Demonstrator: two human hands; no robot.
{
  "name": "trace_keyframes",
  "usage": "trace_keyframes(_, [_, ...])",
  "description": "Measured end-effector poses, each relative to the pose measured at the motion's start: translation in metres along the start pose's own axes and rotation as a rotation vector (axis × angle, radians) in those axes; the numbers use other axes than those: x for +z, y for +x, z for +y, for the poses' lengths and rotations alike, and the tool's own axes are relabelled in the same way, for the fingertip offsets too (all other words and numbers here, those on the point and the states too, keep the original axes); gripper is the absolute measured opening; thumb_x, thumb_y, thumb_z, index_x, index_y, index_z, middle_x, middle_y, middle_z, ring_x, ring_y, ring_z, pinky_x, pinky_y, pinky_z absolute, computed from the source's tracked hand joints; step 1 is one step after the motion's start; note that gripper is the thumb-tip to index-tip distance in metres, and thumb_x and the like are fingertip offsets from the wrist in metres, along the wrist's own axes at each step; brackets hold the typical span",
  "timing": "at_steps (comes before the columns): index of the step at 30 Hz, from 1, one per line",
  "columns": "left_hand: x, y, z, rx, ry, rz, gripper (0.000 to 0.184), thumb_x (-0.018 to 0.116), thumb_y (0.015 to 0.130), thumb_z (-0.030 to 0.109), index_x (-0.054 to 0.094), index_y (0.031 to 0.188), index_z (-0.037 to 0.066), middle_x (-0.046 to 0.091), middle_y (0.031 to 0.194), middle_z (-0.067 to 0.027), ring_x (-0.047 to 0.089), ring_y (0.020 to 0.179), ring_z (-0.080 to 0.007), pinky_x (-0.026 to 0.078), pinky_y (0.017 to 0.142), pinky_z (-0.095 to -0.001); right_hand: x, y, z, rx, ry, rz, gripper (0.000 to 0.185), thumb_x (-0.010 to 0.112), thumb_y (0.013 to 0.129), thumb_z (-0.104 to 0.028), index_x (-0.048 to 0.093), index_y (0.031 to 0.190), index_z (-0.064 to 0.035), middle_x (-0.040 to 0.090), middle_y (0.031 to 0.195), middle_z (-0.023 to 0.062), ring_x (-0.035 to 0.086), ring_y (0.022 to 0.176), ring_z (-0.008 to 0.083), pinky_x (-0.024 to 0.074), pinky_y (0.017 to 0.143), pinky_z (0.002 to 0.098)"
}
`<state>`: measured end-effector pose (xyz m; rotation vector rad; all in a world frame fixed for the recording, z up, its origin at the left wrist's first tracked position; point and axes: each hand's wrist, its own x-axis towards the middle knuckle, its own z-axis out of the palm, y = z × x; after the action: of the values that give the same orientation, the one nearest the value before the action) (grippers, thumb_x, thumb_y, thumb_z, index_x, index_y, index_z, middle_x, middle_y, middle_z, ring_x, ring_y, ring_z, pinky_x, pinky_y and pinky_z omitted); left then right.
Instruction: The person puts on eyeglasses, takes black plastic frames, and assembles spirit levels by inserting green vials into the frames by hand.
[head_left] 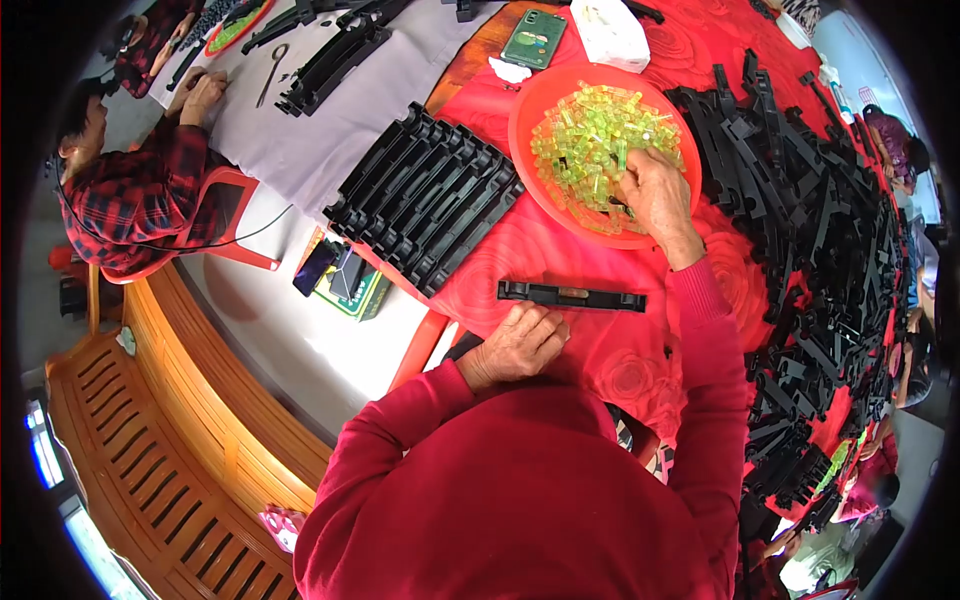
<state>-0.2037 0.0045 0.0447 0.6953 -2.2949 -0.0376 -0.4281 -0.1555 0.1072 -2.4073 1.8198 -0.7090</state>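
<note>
A long black plastic part (572, 295) lies crosswise on the red tablecloth in front of me, with a small yellowish tube-like piece in its middle slot. My left hand (520, 342) is closed at its lower left edge, fingers curled against it. To the upper right, a red bowl (522, 125) holds a heap of small clear yellow-green plastic pieces (590, 135). My right hand (657, 195) reaches into the bowl's right side, fingers bent down among the pieces. Its fingertips are partly hidden, so what they pinch does not show.
Several black parts (425, 195) lie in a neat row on the left. A big pile of loose black parts (790, 200) covers the table's right. A phone (533, 40) and a white tissue box (610, 35) stand behind the bowl. Another person (140, 200) sits at the left table.
</note>
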Motion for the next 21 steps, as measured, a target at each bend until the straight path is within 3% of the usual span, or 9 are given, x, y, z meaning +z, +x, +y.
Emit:
trace_keyframes(2, [0.001,0.002,0.0,0.014,-0.008,0.007,0.021,0.071,0.073,0.01,0.062,0.091,0.005,0.057,0.094,-0.0085,0.057,0.082,-0.0207,0.045,0.07,-0.0353,-0.012,-0.004,0.0,0.082,0.003,-0.054,0.011,0.063,0.079,-0.009,0.058,0.087,-0.0029,0.059,0.084,0.0154,0.06,0.081,0.0364,0.0483,0.067,0.0446])
trace_keyframes(6, [-0.012,0.014,0.007,-0.042,-0.07,0.027,0.018,0.067,0.075,0.008,0.062,0.091,0.002,0.059,0.092,-0.0101,0.057,0.082,-0.0233,0.046,0.073,-0.0377,-0.045,-0.02,-0.014,0.173,0.321,-0.084,0.008,0.06,0.085,-0.006,0.056,0.09,-0.001,0.062,0.09,0.0172,0.061,0.08,0.0355,0.0465,0.065,0.0419])
trace_keyframes(9, [-0.029,0.04,0.014,-0.487,-0.49,0.19,0.015,0.07,0.08,0.008,0.063,0.09,-0.001,0.063,0.082,-0.0087,0.058,0.073,-0.0235,0.047,0.07,-0.0335,-0.067,-0.056,-0.045,-0.116,0.452,0.008,0.01,0.059,0.083,-0.002,0.059,0.093,-0.0023,0.058,0.088,0.0154,0.06,0.079,0.0328,0.0472,0.065,0.0393])
trace_keyframes(10, [-0.04,0.051,0.021,-0.854,-0.841,0.164,0.019,0.067,0.088,0.018,0.064,0.09,-0.001,0.064,0.082,-0.008,0.058,0.071,-0.0171,0.047,0.069,-0.0293,-0.069,-0.07,-0.054,-0.208,0.444,0.017,0.013,0.06,0.082,-0.001,0.06,0.095,-0.003,0.057,0.088,0.0144,0.059,0.078,0.0315,0.0476,0.065,0.038])
trace_keyframes(12, [-0.048,0.058,0.007,-1.135,-1.477,0.019,0.029,0.06,0.095,0.028,0.066,0.092,-0.001,0.065,0.081,-0.0052,0.057,0.071,-0.0102,0.047,0.068,-0.0256,-0.065,-0.098,-0.07,-0.366,0.36,0.083,0.029,0.066,0.075,-0.002,0.063,0.103,-0.0028,0.055,0.089,0.0105,0.057,0.078,0.0268,0.0485,0.065,0.0372])
trace_keyframes(13, [-0.05,0.057,0.004,-1.215,-1.689,-0.033,0.033,0.056,0.097,0.031,0.067,0.094,0.0,0.064,0.077,-0.0032,0.057,0.07,-0.0082,0.047,0.066,-0.0236,-0.066,-0.112,-0.076,-0.412,0.279,0.084,0.031,0.067,0.074,-0.002,0.062,0.105,-0.0025,0.054,0.091,0.0103,0.057,0.078,0.0264,0.0488,0.066,0.0371])
trace_keyframes(18, [-0.051,0.042,0.011,-1.289,-1.641,-0.196,0.027,0.059,0.095,0.027,0.067,0.093,0.001,0.064,0.074,-0.0018,0.057,0.067,-0.0076,0.045,0.064,-0.0206,-0.053,-0.153,-0.086,-0.429,0.197,0.15,0.035,0.07,0.073,-0.002,0.062,0.106,-0.0027,0.054,0.095,0.0093,0.058,0.079,0.0254,0.05,0.064,0.0344])
trace_keyframes(20, [-0.047,0.034,0.011,-1.292,-1.514,-0.251,0.021,0.061,0.094,0.023,0.066,0.088,0.004,0.063,0.074,0.0,0.057,0.069,-0.0071,0.046,0.065,-0.0218,-0.044,-0.162,-0.088,-0.195,0.492,0.122,0.029,0.071,0.074,-0.002,0.062,0.102,-0.0019,0.056,0.093,0.0098,0.059,0.077,0.0226,0.0501,0.064,0.0329])
trace_keyframes(21, [-0.043,0.031,0.013,-1.292,-1.514,-0.26,0.021,0.061,0.094,0.023,0.066,0.088,0.004,0.063,0.074,0.0,0.057,0.069,-0.0071,0.046,0.065,-0.0218,-0.047,-0.168,-0.097,0.27,0.73,0.102,0.018,0.071,0.078,-0.002,0.063,0.094,-0.0015,0.058,0.084,0.0063,0.056,0.068,0.0134,0.0462,0.06,0.0274])
